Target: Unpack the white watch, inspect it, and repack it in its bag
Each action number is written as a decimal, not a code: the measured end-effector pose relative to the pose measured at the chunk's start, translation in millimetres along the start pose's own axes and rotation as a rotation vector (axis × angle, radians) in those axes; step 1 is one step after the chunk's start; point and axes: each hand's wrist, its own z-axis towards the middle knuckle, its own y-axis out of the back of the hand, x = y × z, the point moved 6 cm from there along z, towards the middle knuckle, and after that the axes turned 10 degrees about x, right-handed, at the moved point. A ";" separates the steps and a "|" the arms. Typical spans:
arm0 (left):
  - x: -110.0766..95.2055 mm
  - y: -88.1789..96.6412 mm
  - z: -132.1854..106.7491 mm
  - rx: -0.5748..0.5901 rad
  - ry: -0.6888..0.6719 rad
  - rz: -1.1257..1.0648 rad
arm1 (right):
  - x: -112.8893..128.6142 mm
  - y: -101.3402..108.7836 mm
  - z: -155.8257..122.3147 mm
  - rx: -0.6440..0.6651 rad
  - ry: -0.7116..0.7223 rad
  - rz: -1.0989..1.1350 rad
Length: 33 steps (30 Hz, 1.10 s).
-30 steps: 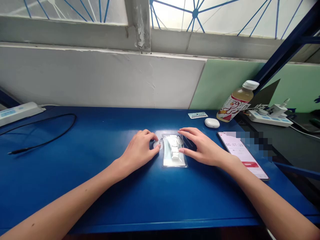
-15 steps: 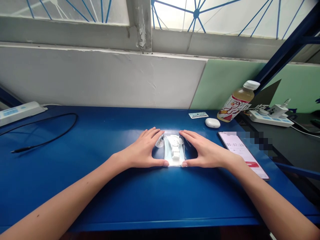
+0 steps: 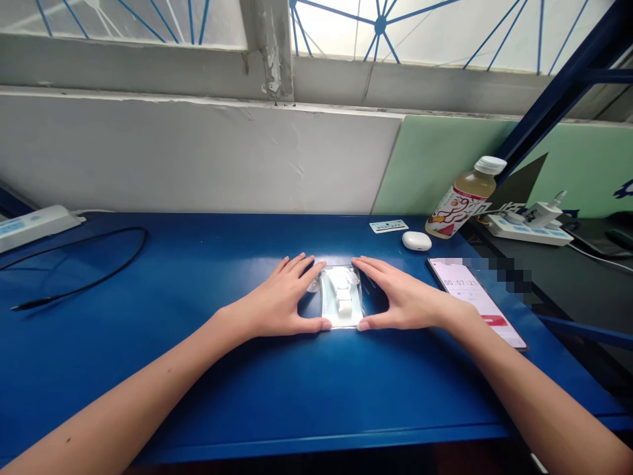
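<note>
A small clear plastic packet (image 3: pixel 343 297) with white, pale-lined contents lies flat on the blue desk (image 3: pixel 316 389); what is inside is too washed out to name. My left hand (image 3: pixel 284 297) rests at its left side, thumb at the near corner and fingers spread toward the far corner. On the opposite side, my right hand (image 3: pixel 400 297) mirrors it, thumb tip at the near right corner and fingertips by the far right one. Both hands are open and frame the packet's edges. A round clear piece shows partly beneath my left fingers.
To the right lie a phone (image 3: pixel 477 300) showing a timer, a white earbud case (image 3: pixel 417 241), a small card (image 3: pixel 389 227) and a drink bottle (image 3: pixel 465 198). Power strips stand at far right (image 3: pixel 527 229) and far left (image 3: pixel 37 225), near a black cable (image 3: pixel 99 280).
The whole view has shifted slightly, so things appear a little further left. Both hands keep their places beside the packet.
</note>
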 end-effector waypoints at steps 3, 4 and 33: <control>-0.7 -0.5 0.0 0.007 -0.006 0.018 | -1.0 -2.1 1.9 0.007 -0.026 0.000; -0.7 -0.8 0.1 0.011 -0.005 0.022 | -1.1 -3.0 2.6 0.012 -0.034 -0.008; 24.6 12.3 -7.1 0.021 0.028 0.008 | 2.9 14.3 4.1 -0.327 0.031 -0.005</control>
